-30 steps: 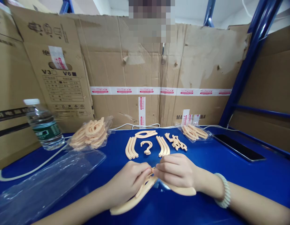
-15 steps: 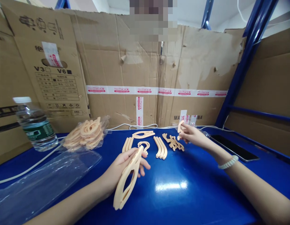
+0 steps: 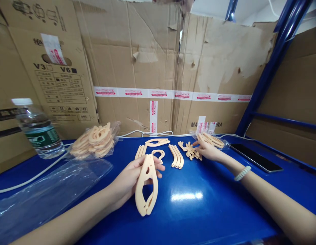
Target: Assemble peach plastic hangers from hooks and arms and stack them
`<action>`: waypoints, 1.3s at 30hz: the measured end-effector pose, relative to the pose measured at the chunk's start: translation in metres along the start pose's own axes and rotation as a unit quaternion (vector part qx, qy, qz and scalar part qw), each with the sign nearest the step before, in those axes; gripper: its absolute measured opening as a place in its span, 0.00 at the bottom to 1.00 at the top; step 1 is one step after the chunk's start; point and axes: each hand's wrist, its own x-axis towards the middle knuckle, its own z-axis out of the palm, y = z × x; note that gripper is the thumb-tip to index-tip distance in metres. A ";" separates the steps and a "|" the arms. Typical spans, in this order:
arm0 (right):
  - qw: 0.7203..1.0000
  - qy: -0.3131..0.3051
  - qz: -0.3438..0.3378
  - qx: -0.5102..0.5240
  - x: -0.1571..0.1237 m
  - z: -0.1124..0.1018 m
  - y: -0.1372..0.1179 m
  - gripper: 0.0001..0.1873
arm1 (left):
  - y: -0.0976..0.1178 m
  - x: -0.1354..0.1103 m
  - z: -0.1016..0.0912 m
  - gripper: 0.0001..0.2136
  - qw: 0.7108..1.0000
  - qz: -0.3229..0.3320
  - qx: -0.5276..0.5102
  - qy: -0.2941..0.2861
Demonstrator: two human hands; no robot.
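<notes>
My left hand grips a folded beige plastic folding hanger, held upright with its narrow end at the top. Over at the right, my right hand reaches to a small pile of hook-like beige pieces. Its fingers are apart at the pile's edge, and I see no piece between them. Between the hands lie a curved hook and a row of curved hanger arms. More arms lie behind my left hand, below another folded hanger.
A bag of beige hangers lies left, near a water bottle and a flat clear plastic bag. Further beige pieces lie beyond my right hand, beside a phone. Cardboard walls the back of the blue table.
The curved piece my right hand pinched no longer shows in it; that hand has lowered to the pile. My left hand has turned the folded hanger more upright and face-on. The view has shifted slightly.
</notes>
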 end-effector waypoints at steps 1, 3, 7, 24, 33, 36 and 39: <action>1.000 0.005 -0.001 -0.009 0.000 0.001 0.000 0.11 | 0.000 0.000 0.000 0.05 1.000 0.000 -0.001 0.001; 0.999 0.021 -0.006 -0.025 0.000 0.001 0.001 0.07 | 0.001 -0.001 0.000 0.05 1.000 -0.004 -0.004 0.006; 0.995 0.079 -0.036 -0.044 -0.005 0.000 -0.007 0.06 | 0.001 -0.001 0.000 0.06 1.000 -0.001 0.002 0.022; 0.748 0.114 -0.635 -0.154 -0.102 0.048 -0.109 0.07 | 0.000 -0.001 0.007 0.15 0.991 -0.002 -0.127 0.053; 0.761 0.164 -0.608 -0.157 -0.100 0.050 -0.107 0.08 | -0.016 -0.003 0.008 0.17 0.996 0.041 0.064 0.042; 0.777 0.168 -0.581 -0.173 -0.097 0.051 -0.105 0.12 | -0.019 -0.003 0.006 0.21 0.991 0.033 0.098 0.086; 0.806 0.171 -0.533 -0.192 -0.094 0.051 -0.102 0.14 | -0.018 -0.005 0.009 0.22 0.988 0.044 0.103 0.104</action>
